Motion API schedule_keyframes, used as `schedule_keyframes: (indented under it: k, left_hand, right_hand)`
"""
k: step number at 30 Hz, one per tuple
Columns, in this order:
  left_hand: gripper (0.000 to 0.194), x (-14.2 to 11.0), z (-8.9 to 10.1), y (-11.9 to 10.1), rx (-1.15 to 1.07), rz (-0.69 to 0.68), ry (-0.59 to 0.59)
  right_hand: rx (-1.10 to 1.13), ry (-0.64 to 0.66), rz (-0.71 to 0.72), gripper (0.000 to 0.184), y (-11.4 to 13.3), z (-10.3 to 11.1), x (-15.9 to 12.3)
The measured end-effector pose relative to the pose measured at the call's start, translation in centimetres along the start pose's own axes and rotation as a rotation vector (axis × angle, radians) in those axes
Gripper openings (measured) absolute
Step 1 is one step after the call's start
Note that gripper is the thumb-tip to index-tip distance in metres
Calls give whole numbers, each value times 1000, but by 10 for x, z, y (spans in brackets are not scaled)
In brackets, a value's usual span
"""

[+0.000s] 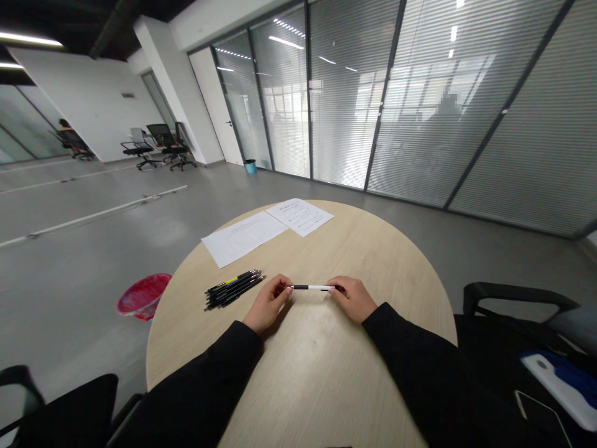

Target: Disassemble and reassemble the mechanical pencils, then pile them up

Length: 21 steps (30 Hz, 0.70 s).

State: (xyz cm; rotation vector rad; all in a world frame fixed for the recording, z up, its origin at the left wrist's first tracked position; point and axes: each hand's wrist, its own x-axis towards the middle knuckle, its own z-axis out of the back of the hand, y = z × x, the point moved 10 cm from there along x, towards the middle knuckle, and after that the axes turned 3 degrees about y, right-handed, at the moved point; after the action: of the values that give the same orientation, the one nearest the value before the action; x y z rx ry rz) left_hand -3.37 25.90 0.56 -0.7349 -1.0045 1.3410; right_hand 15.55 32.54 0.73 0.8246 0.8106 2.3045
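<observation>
A slim pen (311,287) with a black grip and white barrel is held level just above the round wooden table (387,261). My left hand (269,305) pinches its black end and my right hand (353,297) pinches the other end, both with fingers closed. A bundle of several dark pens (234,289), one with a yellow band, lies on the table just left of my left hand.
Two printed paper sheets (245,237) (301,215) lie at the table's far edge. A red basket (142,295) sits on the floor to the left. A black chair armrest (517,292) is at right, office chairs (163,146) stand far back by the glass wall.
</observation>
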Motion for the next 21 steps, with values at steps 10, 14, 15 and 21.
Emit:
schedule_keyframes:
  k: [10, 14, 15, 21]
  left_hand:
    - [29, -1, -1, 0, -122, 57, -5]
    - [32, -3, 2, 3, -158, 83, -56]
    - [33, -3, 3, 4, -130, 93, -73]
    - [53, -4, 7, 0, 160, 132, -60]
  right_hand:
    - [16, -2, -23, 15, -8, 0, 0]
    - [20, 2, -17, 16, -7, -2, 0]
    - [23, 2, -14, 16, -6, -2, 0]
    - [20, 18, 11, 16, 0, -4, 0]
